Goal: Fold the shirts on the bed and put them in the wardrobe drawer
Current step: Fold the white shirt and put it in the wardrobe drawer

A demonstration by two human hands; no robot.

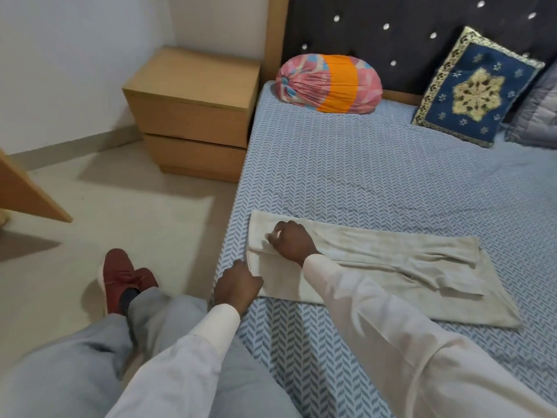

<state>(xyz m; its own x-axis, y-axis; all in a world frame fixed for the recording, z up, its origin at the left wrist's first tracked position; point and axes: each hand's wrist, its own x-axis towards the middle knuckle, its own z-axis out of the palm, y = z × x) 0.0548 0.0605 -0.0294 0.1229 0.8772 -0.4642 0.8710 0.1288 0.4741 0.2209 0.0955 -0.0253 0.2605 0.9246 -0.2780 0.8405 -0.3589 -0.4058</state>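
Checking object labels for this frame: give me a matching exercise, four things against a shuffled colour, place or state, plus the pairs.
Things:
1 shirt
2 bolster
3 square cushion
4 bedside cabinet

Descriptions:
A stands on the floor
B pink and orange
C navy and gold
D partly folded, flat on the bed

Pairs: 1-D, 2-B, 3-C, 4-A
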